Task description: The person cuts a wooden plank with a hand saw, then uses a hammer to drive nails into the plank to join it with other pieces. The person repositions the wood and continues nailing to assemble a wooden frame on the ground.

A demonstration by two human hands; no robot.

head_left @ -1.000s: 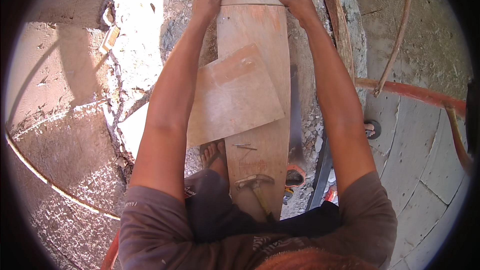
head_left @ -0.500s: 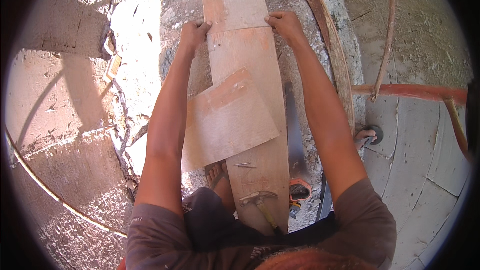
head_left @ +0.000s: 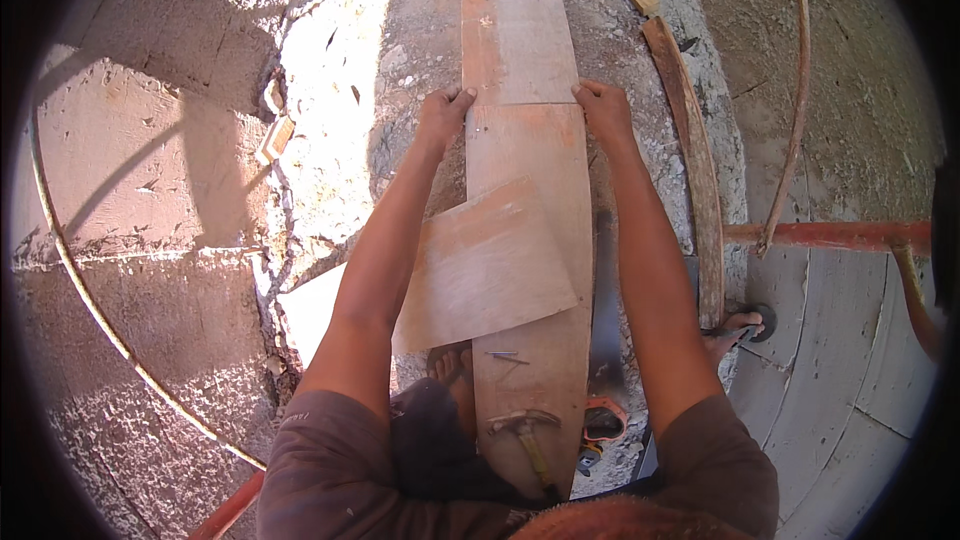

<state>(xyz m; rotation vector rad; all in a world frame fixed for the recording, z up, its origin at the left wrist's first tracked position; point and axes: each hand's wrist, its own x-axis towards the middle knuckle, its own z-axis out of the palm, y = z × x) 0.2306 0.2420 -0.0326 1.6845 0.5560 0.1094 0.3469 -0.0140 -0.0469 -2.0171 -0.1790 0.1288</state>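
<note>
Left hand (head_left: 445, 118) and right hand (head_left: 606, 112) pinch the short panel's (head_left: 525, 50) sides at the long board's (head_left: 525, 145) far end; uneven pressure could skew it; a jolt might slide the hammer (head_left: 529, 437) (loose, near end).

- Long board (head_left: 545, 380): plywood by its look, matt, smooth, smeared orange
- Panel (head_left: 530, 50) at the board's far edge: pale matt wood, stained along its left side
- Loose sheet (head_left: 485, 270) across the board's left edge: smooth wood, faintly shiny
- Nails (head_left: 506, 353) on the board: bright metal
- Hammer head (head_left: 523, 420) toward the board's near edge: dull metal
- Saw blade (head_left: 606, 315) beside the board's right edge: smooth dark metal
- Sleeves (head_left: 330, 440): matt cloth
</note>
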